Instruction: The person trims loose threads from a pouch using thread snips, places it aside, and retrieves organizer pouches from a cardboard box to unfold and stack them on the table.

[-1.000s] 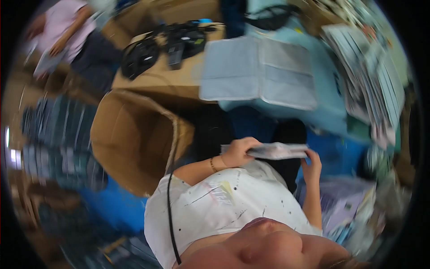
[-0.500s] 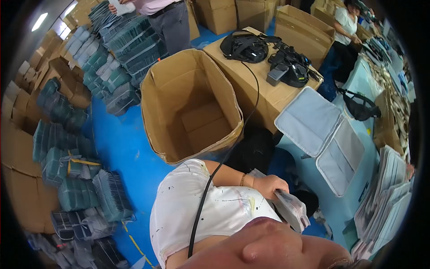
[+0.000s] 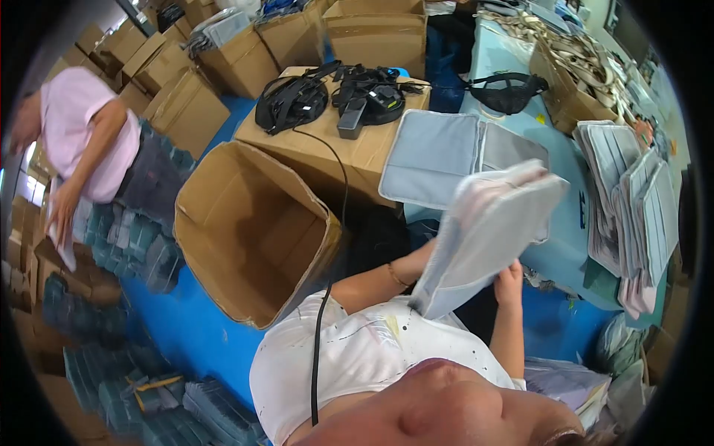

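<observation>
In front of my chest are several pale grey padded fabric sleeves (image 3: 483, 230), upright, tilted and blurred by motion, with pinkish material between the layers. My right hand (image 3: 509, 281) is closed on their lower right edge. From the left, my left hand (image 3: 425, 257), with a bracelet at the wrist, reaches to the sleeves' left edge; its fingers are hidden behind them. Just beyond, an unfolded grey-blue padded case (image 3: 431, 160) lies on the light blue table (image 3: 569, 215). To the right leans a stack of similar grey pieces (image 3: 632, 197).
A large open carton (image 3: 256, 230) stands on the blue floor at my left. Behind it, a closed box (image 3: 305, 152) bears black strapped gear (image 3: 372, 97) with a cable running to me. A person in a pink shirt (image 3: 89, 134) stands at far left, near bundled stacks (image 3: 126, 379).
My view has swung right. The sleeves, low in my left hand before, are now raised in front of me. My right hand has come into sight at their edge. The person in pink appears farther left.
</observation>
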`<control>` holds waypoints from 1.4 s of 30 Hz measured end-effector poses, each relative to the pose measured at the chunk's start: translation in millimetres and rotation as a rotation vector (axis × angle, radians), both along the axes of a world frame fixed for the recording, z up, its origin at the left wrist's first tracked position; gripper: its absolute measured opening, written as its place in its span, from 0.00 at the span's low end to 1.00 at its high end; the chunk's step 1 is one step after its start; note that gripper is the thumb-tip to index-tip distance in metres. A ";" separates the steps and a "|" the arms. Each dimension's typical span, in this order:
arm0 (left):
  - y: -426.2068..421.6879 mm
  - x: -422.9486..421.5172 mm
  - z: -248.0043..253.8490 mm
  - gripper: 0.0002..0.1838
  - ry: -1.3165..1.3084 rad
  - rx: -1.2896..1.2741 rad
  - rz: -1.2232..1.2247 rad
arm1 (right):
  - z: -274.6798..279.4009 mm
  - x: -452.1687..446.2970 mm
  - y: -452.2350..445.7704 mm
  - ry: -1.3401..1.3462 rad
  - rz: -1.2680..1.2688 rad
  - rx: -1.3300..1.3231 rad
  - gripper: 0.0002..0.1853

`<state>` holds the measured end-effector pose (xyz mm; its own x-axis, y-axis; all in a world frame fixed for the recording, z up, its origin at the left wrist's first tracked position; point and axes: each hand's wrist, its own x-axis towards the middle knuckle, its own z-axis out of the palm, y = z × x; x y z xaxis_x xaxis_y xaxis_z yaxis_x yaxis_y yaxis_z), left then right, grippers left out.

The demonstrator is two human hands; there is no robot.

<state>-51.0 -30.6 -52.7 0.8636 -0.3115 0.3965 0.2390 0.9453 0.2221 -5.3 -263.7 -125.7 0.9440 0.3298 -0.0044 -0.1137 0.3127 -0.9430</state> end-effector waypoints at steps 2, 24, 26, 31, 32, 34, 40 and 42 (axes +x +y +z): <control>-19.2 0.0 -3.8 0.25 0.046 -0.041 -0.037 | -15.0 0.7 25.4 0.046 0.022 0.083 0.14; -65.6 8.0 -7.4 0.23 0.223 0.030 -0.028 | 71.8 4.7 55.5 0.071 -0.453 0.474 0.26; -60.9 0.3 -6.1 0.23 0.235 0.032 -0.037 | 68.5 8.9 58.0 -0.083 -0.528 0.325 0.24; -54.4 3.6 -3.4 0.23 0.269 0.062 0.000 | 62.2 20.7 50.9 -0.117 -0.631 0.123 0.23; -53.6 6.3 -4.3 0.23 0.279 0.072 0.019 | 61.7 24.5 50.7 -0.109 -0.648 0.123 0.23; -53.8 12.5 -5.4 0.23 0.306 0.105 0.078 | 61.2 23.5 51.9 -0.112 -0.599 0.150 0.24; -59.8 35.0 -9.7 0.23 0.461 0.268 0.313 | 72.7 29.5 77.2 0.278 -0.460 0.480 0.32; -60.0 36.5 -11.9 0.23 0.499 0.319 0.375 | 74.3 42.5 69.0 0.373 -0.419 0.557 0.33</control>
